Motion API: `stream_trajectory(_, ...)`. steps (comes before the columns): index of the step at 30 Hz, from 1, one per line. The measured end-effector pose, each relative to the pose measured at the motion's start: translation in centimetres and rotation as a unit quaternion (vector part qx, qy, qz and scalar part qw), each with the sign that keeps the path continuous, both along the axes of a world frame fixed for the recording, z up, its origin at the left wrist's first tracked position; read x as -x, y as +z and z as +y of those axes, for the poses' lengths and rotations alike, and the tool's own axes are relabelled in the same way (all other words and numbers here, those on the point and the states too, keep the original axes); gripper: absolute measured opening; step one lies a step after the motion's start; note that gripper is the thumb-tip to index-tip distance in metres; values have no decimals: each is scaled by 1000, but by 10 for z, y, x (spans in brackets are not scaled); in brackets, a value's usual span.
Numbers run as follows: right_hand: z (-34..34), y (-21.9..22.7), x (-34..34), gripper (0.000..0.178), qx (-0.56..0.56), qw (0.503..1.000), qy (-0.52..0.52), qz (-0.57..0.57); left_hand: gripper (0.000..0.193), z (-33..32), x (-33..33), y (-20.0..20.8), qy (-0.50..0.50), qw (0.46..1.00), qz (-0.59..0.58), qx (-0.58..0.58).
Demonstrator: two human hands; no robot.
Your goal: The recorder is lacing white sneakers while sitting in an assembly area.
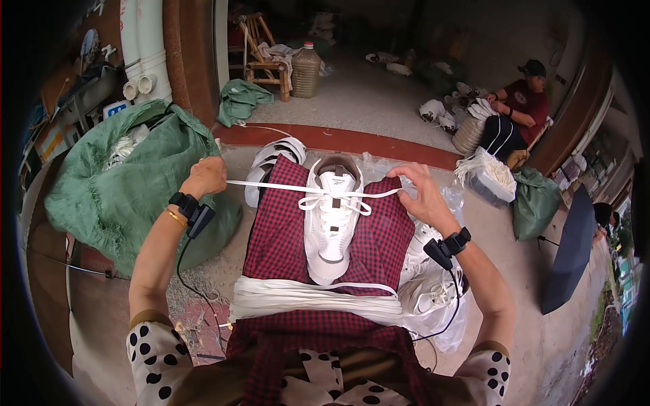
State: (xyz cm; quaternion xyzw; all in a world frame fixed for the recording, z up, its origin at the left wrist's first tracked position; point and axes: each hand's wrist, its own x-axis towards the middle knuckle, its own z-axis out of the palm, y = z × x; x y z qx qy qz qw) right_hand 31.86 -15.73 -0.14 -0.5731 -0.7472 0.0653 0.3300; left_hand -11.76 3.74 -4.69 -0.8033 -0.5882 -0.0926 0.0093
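A white sneaker (328,227) rests on my lap, toe toward me, on a red-and-black checked apron (274,230). Its white shoelace (271,185) is tied in a bow over the tongue, and the ends stretch out to both sides. My left hand (205,177) is closed in a fist on one end. The other end is pinched between the thumb and fingers of my right hand (421,193). A thick bundle of white laces (311,302) lies across my lap below the shoe's toe.
To my left bulges a big green sack (135,183). White sneakers (433,294) lie on plastic at my right, and more white footwear (284,152) sits beyond my left knee. Farther right are a plastic-wrapped bundle (489,179), a dark umbrella (569,250) and a seated person (525,108).
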Motion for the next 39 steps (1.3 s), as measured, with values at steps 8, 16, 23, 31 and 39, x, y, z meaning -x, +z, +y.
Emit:
stream_trajectory(8, -10, 0, 41, 24, -22, 980, 152, -125, 25, -61, -75, 23, -248, 929, -275, -4)
stream_trajectory(16, -3, 1, 70, 6, -98, 989, 108, -31, 18, -91, -124, 22, -326, 877, -349, 43)
stream_trajectory(23, -16, -9, 60, 29, -39, 999, -7, -33, 19, -90, -119, 22, -322, 868, -370, 79)
stream_trajectory(31, 3, -4, 44, 17, 3, 997, 70, 12, 16, -76, -115, 12, -310, 867, -362, 144)
stream_trajectory(39, 6, 0, 24, 15, -43, 997, 43, -42, 13, -81, -111, 20, -330, 881, -329, 83)
